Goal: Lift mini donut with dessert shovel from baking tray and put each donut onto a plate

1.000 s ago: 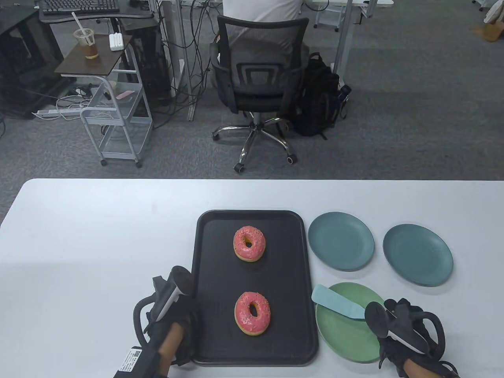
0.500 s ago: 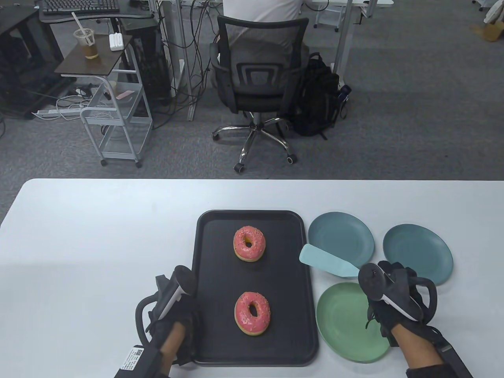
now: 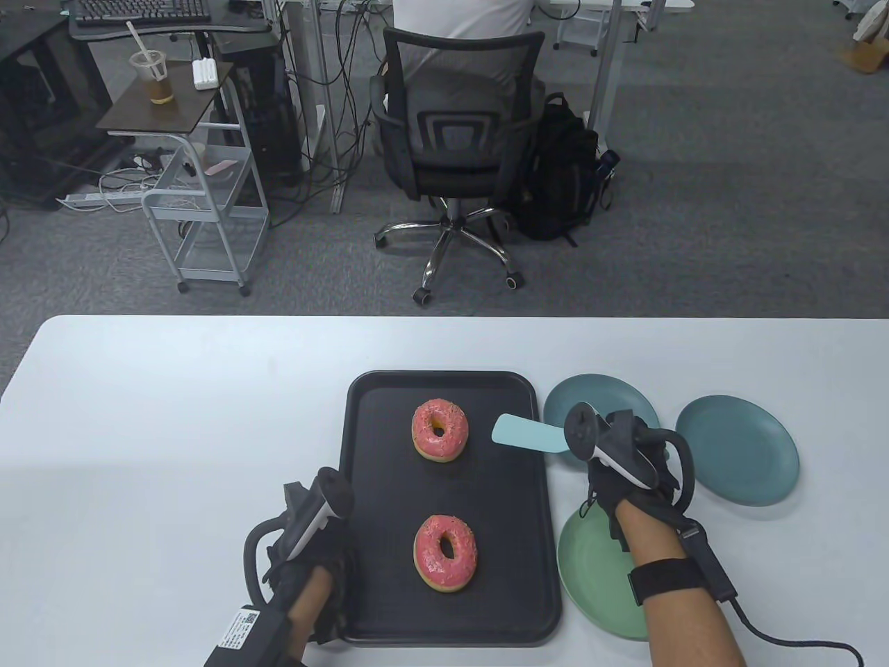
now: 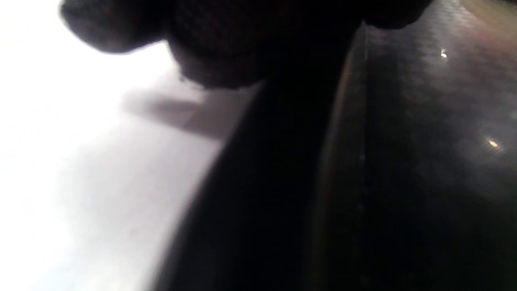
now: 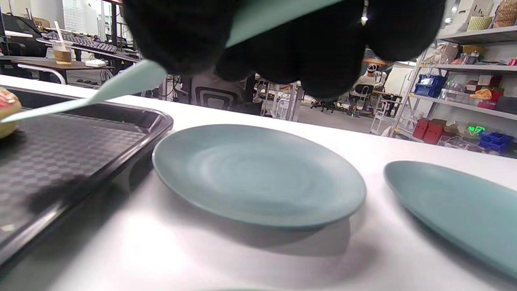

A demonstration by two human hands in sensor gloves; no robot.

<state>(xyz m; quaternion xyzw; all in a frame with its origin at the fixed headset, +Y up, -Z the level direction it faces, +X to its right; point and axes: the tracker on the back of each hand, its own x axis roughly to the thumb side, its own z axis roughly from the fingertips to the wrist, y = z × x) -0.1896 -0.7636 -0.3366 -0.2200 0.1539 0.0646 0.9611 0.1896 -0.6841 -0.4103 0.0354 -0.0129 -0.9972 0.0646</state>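
Observation:
A black baking tray [image 3: 507, 500] holds two pink-iced donuts, a far one [image 3: 439, 429] and a near one [image 3: 445, 552]. My right hand [image 3: 621, 451] grips the handle of a light-blue dessert shovel [image 3: 524, 432]. Its blade hangs over the tray's right side, right of the far donut and apart from it. In the right wrist view the shovel [image 5: 121, 87] points at that donut [image 5: 8, 111] at the left edge. My left hand [image 3: 316, 556] sits on the tray's left rim near the front, fingers [image 4: 218, 48] curled at the rim [image 4: 347, 121].
Three bare plates lie right of the tray: a teal one [image 3: 601, 399] partly under my right hand, a second teal one [image 3: 736, 448] further right, and a green one [image 3: 590, 577] near the front. An office chair [image 3: 458, 139] stands beyond the table.
My right hand has carried the shovel from over the green plate away and to the left, so the blade now hangs over the tray. The left hand barely shifted.

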